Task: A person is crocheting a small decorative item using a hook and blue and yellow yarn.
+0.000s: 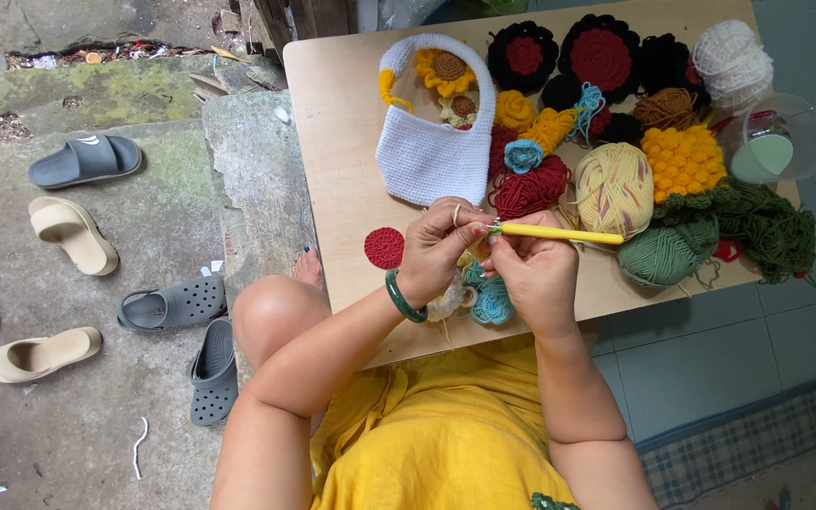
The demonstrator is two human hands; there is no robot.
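Observation:
My right hand [535, 274] grips a yellow-handled crochet hook [559, 233] that points left, its tip at my left fingers. My left hand [436, 247], with a green bangle on the wrist, pinches a small crocheted piece at the hook's tip. A teal crocheted piece [491, 297] and some cream yarn [448, 302] hang below the two hands. Both hands hover over the near edge of a wooden table [332, 123]. A flat red crocheted circle [384, 247] lies on the table just left of my left hand.
On the table lie a white crocheted bag [432, 151] with sunflowers, a cream yarn ball [613, 189], green yarn [668, 250], several crocheted flowers and a clear plastic cup [776, 137]. Several sandals [73, 231] lie on the concrete floor at left. My knee [271, 312] is beside the table.

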